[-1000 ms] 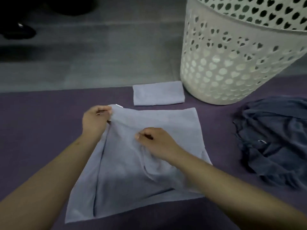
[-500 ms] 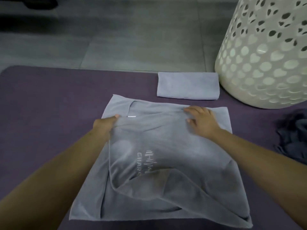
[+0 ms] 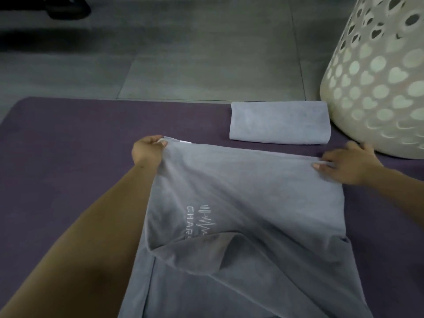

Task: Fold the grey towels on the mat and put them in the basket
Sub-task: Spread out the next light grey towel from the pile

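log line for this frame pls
step: folding towel | left hand: pinches far-left corner | right hand: holds far-right corner | folded towel: on mat, beside basket

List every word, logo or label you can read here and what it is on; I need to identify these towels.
"CHAR", cut off by a fold, under a barbell and pulse-line logo: pale embroidery on the large grey towel held by both hands.
Small white tag at that towel's far edge: too small to read.
Nothing else carries text.
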`<state>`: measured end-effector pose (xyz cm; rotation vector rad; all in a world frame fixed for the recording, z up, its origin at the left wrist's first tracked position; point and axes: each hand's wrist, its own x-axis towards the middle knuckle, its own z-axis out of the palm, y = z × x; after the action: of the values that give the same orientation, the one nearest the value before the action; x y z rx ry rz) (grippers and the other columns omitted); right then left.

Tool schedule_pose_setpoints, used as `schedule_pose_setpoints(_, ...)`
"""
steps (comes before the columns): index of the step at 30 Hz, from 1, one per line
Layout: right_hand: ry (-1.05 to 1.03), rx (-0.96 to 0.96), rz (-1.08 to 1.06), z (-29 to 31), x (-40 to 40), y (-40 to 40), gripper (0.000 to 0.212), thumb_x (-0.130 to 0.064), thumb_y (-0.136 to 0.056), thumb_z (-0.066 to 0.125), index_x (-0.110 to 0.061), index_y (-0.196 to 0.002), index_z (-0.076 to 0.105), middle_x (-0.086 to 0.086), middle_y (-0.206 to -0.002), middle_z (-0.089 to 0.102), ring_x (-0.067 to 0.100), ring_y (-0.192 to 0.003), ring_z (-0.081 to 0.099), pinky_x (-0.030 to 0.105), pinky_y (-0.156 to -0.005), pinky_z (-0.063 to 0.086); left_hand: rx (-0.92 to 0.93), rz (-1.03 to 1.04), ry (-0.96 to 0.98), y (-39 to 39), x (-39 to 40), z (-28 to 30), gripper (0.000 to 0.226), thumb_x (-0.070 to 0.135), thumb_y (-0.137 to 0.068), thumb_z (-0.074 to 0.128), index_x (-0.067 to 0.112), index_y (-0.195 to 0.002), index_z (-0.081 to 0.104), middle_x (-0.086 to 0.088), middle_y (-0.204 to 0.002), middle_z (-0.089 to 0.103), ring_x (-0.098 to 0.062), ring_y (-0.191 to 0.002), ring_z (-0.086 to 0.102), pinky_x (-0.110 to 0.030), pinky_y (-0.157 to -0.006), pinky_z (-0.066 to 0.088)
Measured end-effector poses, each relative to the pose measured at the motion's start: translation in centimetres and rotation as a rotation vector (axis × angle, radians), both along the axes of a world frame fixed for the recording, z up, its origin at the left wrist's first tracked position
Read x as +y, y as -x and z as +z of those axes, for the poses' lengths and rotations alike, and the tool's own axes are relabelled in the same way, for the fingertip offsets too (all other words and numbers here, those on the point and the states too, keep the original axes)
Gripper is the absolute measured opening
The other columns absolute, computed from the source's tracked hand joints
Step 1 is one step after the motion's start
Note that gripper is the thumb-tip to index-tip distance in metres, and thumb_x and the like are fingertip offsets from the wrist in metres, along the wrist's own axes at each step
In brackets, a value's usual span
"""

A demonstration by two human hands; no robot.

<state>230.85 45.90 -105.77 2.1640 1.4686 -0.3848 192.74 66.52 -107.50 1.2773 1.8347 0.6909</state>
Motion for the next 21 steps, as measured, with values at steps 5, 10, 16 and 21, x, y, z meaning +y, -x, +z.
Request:
schedule_pose_setpoints(5,-0.151,-0.148,-0.001,0.2,0.1,-0.9,0.043,-0.051,-0.097,0.025,-0.025,-0.116,0.053,0.0,-0.127,0.05,0.025,-0.12,0.038,0.039,-0.097,0.028,0.076,0.044,-0.008,-0.5,0.2,-0.6,0.019,0.019,-0.087,0.066,0.016,-0.105,0.071,-0.001,-0.107,0.07,-0.01,-0.088,0.056,-0.017,-0.079,0.039)
schedule_pose_setpoints(10,-0.222,-0.055,-0.213,-1.8,0.1,-0.2,0.038,-0.04,-0.097,0.038,-0.017,-0.125,0.049,0.007,-0.134,0.045,0.031,-0.125,0.035,0.041,-0.102,0.027,0.198,0.042,-0.008,-0.9,0.7,-0.9,0.013,0.026,-0.086,0.066,0.018,-0.096,0.07,-0.004,-0.103,0.07,-0.018,-0.087,0.059,-0.024,-0.075,0.041)
schedule_pose_setpoints(16,-0.288,0.127,-0.453,-2.2,0.8,-0.6,0.042,-0.038,-0.093,0.051,-0.016,-0.129,0.046,0.011,-0.139,0.038,0.034,-0.132,0.028,0.045,-0.106,0.025,0.406,-0.045,-0.02,-1.6,1.2,-1.1,0.021,0.033,-0.089,0.062,0.015,-0.099,0.067,-0.008,-0.105,0.068,-0.031,-0.1,0.061,-0.036,-0.081,0.047)
schedule_pose_setpoints(21,-0.463,0.144,-0.484,-2.0,0.2,0.9,0.044,-0.02,-0.089,0.061,-0.011,-0.129,0.045,0.016,-0.136,0.034,0.037,-0.126,0.032,0.047,-0.101,0.03,0.475,-0.135,0.042,-1.7,1.5,-1.0,0.04,0.038,-0.09,0.057,0.001,-0.106,0.064,-0.017,-0.11,0.066,-0.037,-0.103,0.06,-0.036,-0.077,0.043)
